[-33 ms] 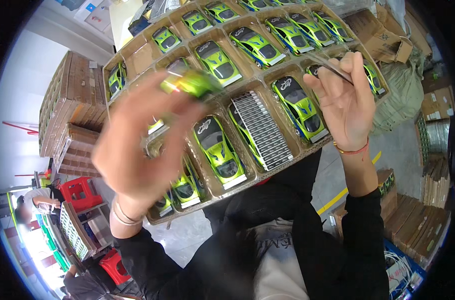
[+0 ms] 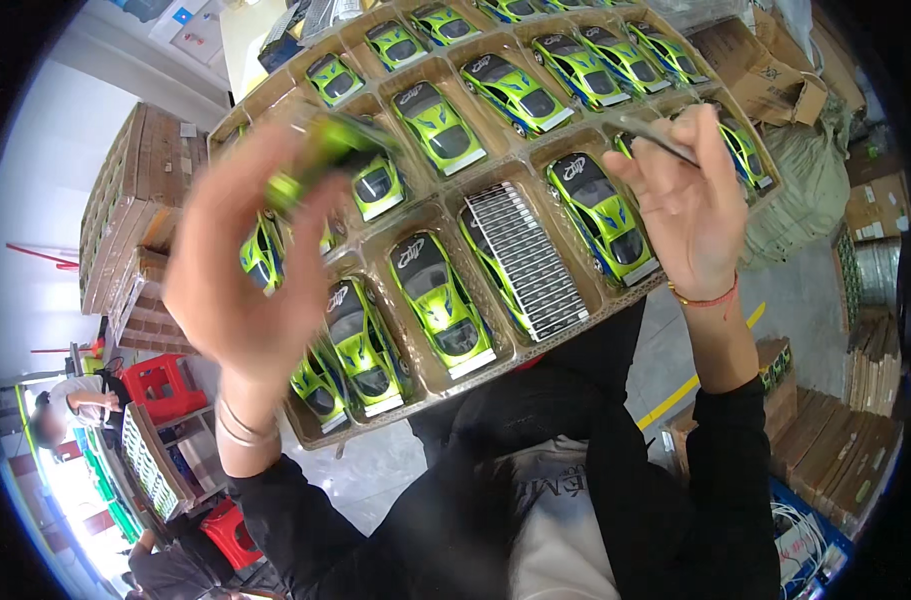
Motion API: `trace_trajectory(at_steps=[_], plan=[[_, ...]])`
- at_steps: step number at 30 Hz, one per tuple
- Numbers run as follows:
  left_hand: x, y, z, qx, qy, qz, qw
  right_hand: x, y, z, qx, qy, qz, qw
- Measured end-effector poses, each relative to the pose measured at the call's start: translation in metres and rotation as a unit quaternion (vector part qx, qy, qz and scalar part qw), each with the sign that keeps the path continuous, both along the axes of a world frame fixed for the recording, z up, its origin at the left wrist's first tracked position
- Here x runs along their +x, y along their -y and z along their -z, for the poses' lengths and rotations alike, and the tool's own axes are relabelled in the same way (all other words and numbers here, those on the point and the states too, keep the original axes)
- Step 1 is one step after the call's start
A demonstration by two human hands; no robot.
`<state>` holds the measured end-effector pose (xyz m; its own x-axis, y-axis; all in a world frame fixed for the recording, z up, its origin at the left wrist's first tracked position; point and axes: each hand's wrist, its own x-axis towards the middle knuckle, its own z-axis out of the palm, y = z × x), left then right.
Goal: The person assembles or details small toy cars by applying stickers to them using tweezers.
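Probably a toy factory packing floor: stacked cartons (image 2: 140, 215), trays of toy cars (image 2: 440, 300).

left hand (image 2: 240, 270) raised, fingers (image 2: 315, 205) curled, right hand (image 2: 680, 205) raised, fingers pinched

Green toy car (image 2: 325, 155) – blurred, tilted, above tray; thin dark tool (image 2: 660, 140) – slanted

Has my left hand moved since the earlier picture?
Yes. The left hand with its green toy car shifted slightly left, away from the tray's striped panel.
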<state>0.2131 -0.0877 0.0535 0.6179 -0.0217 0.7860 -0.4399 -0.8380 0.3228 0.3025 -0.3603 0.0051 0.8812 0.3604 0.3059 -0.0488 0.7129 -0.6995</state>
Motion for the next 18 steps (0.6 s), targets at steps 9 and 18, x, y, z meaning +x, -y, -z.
trace_trajectory(at_steps=[9,18], plan=[[0.09,-0.142,0.046,0.136,-0.103,-0.115,0.979,0.002,0.003,0.019,-0.214,-0.011,-0.031,0.976],[0.161,-0.122,0.044,0.187,-0.197,-0.008,0.962,0.001,0.004,0.017,-0.243,-0.05,-0.029,0.968]])
